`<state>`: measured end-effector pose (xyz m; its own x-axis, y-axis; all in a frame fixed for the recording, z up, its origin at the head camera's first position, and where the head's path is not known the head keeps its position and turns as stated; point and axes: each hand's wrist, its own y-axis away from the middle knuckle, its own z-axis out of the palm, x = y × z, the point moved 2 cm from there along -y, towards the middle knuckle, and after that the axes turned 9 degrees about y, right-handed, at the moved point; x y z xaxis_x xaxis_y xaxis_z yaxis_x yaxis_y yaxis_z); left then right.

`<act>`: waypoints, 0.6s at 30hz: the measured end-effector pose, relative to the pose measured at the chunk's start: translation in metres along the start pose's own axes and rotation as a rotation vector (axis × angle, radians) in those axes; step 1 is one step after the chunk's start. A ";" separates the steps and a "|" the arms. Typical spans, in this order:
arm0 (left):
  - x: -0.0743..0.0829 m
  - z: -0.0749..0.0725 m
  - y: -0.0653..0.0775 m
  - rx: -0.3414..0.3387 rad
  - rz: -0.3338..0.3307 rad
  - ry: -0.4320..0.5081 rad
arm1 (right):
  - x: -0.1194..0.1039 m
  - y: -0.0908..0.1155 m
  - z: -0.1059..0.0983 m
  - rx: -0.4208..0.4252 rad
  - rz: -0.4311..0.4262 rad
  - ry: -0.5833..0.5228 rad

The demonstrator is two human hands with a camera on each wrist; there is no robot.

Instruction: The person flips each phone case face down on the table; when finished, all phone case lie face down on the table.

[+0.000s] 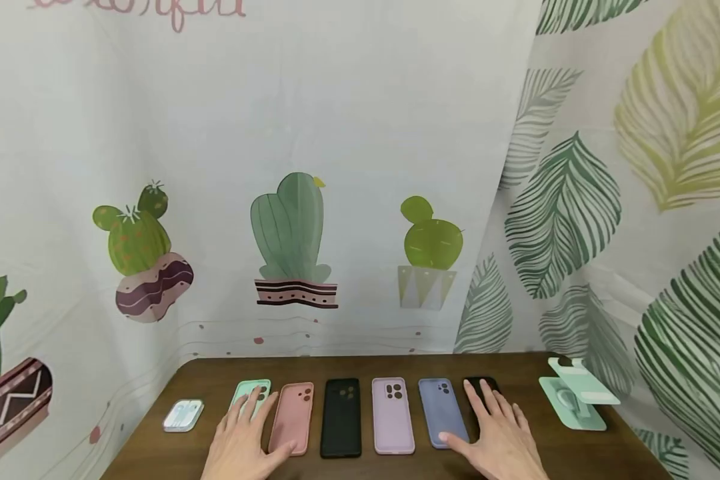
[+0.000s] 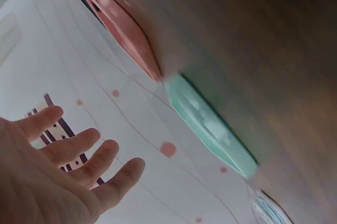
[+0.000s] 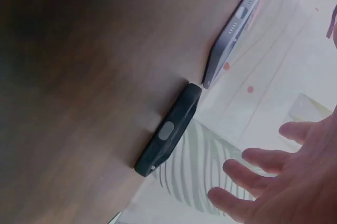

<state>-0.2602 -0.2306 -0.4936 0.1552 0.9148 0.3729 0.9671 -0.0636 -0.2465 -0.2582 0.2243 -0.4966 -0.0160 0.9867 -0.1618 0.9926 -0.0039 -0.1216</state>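
White printed cloth (image 1: 360, 100) is seen behind a dark brown wooden table (image 1: 144, 453), green leaves (image 1: 564, 213) shown on it at the right and each printed cactus (image 1: 291, 230) set in a patterned pot (image 1: 297, 293). And across the table, six slim rectangular phone cases are lined up side by side: mint-green case (image 2: 210, 126) at the left end, then pink case (image 1: 292, 417), black case (image 1: 340, 423), lilac case (image 1: 393, 423), blue case (image 1: 444, 413) and second black case (image 3: 176, 116). Whether anything is held inside them cannot be told. Now the left hand (image 1: 243, 433) is raised near the mint-green case, apart from it, its fingers relaxed and spread. Over at the other end, the right hand (image 1: 504, 437) is held clear of the second black case, fingers loosely extended. Outside the row, a small pale rounded-square object (image 1: 183, 415) is placed left, a mint-green flat-plated stand (image 1: 588, 385) right.
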 end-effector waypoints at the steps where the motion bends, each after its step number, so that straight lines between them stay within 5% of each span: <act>1: 0.005 0.000 -0.001 0.010 0.012 0.012 | 0.002 0.002 -0.002 0.014 0.000 -0.001; 5: 0.026 0.004 -0.002 0.076 0.073 0.091 | 0.010 0.011 -0.011 0.045 0.002 -0.028; 9: 0.050 0.015 0.000 0.062 0.097 0.216 | 0.023 0.019 -0.018 0.035 0.018 -0.080; 18: 0.120 0.041 0.009 -0.196 0.134 0.458 | 0.051 0.023 -0.022 -0.099 0.069 -0.227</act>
<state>-0.2416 -0.1052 -0.4880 0.3100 0.6277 0.7141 0.9456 -0.2817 -0.1629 -0.2334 0.2784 -0.4859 0.0362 0.9229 -0.3834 0.9991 -0.0427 -0.0084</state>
